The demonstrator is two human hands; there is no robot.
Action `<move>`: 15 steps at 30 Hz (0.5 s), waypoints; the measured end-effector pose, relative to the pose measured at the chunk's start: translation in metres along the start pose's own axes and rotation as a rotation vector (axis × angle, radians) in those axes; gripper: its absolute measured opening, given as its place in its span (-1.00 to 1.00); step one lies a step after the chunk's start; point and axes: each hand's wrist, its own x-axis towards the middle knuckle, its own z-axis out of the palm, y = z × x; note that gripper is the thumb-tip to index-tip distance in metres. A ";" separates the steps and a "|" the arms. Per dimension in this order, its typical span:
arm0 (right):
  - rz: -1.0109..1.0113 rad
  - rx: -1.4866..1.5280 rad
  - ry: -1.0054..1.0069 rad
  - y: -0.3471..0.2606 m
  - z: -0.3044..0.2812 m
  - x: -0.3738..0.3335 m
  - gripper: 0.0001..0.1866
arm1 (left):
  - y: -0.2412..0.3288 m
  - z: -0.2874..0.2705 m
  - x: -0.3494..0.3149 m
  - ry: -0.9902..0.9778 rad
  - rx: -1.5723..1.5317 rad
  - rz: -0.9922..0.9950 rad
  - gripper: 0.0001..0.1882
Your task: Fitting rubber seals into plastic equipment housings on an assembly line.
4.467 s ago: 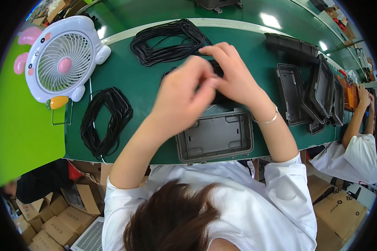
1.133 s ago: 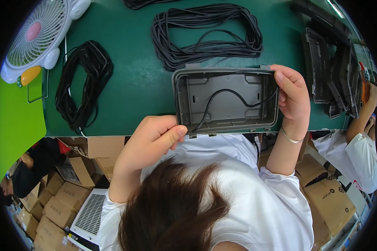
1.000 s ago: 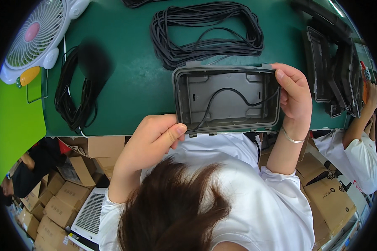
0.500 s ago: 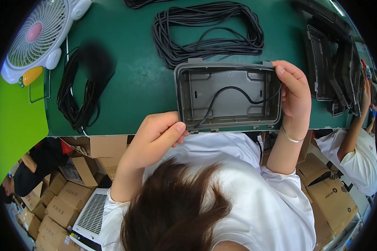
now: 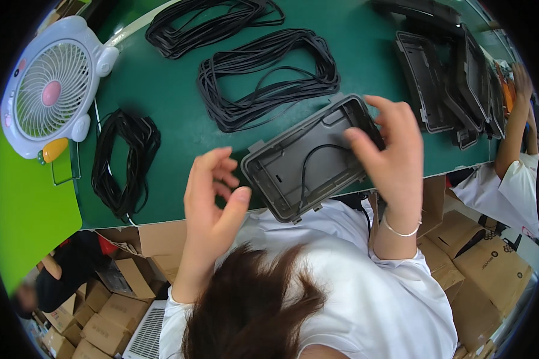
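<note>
A grey plastic case lid [image 5: 293, 164] is tilted above the near edge of the green table [image 5: 173, 102], its hollow side up. A thin black rubber gasket cord [image 5: 308, 164] curls loosely inside it. My right hand [image 5: 389, 155] grips the lid's right end, thumb on the inner rim. My left hand [image 5: 212, 197] hovers just left of the lid with fingers spread, holding nothing. A pile of black gasket loops [image 5: 266, 81] lies on the table right behind the lid.
A white desk fan [image 5: 51, 90] stands at the left, with a bundle of black loops [image 5: 126, 161] beside it and more loops [image 5: 203, 24] farther back. Dark case shells [image 5: 443, 72] are stacked at right, near another person's arm [image 5: 515, 119]. Cardboard boxes [image 5: 479, 263] sit below the table.
My left hand has let go of the lid's lower left corner and opened. The lid has swung from level to a slant, held by my right hand alone.
</note>
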 end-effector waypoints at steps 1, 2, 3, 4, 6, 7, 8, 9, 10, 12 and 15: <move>-0.048 -0.042 -0.007 -0.007 0.006 -0.002 -0.51 | 0.002 0.005 0.006 -0.015 0.008 0.028 -0.55; -0.024 -0.042 -0.032 -0.010 0.009 0.000 -0.51 | 0.004 0.011 0.012 -0.021 0.141 0.116 -0.59; -0.001 -0.042 -0.058 -0.011 0.010 0.002 -0.50 | 0.003 0.013 0.015 -0.021 0.140 0.125 -0.59; -0.008 -0.017 -0.039 -0.007 0.009 0.003 -0.48 | 0.001 0.016 0.018 -0.012 0.211 0.125 -0.63; 0.000 0.095 -0.053 0.003 0.003 0.004 -0.46 | -0.003 0.019 0.018 0.020 0.186 0.125 -0.73; 0.006 0.209 -0.078 0.007 0.001 0.004 -0.44 | -0.003 0.018 0.018 0.016 0.186 0.130 -0.73; 0.015 0.271 -0.076 0.008 -0.002 0.002 -0.42 | -0.003 0.018 0.016 0.020 0.162 0.121 -0.75; 0.020 0.269 -0.075 0.011 -0.005 0.002 -0.42 | -0.004 0.017 0.014 0.025 0.138 0.111 -0.78; 0.066 0.392 -0.110 0.014 -0.008 0.001 -0.42 | -0.006 0.016 0.013 0.021 0.136 0.108 -0.78; 0.154 0.574 -0.112 0.018 -0.014 -0.002 -0.52 | -0.008 0.013 0.010 0.024 0.019 0.031 -0.83; 0.286 0.506 -0.087 0.026 -0.019 -0.011 -0.68 | -0.007 0.010 0.008 0.038 0.053 0.016 -0.87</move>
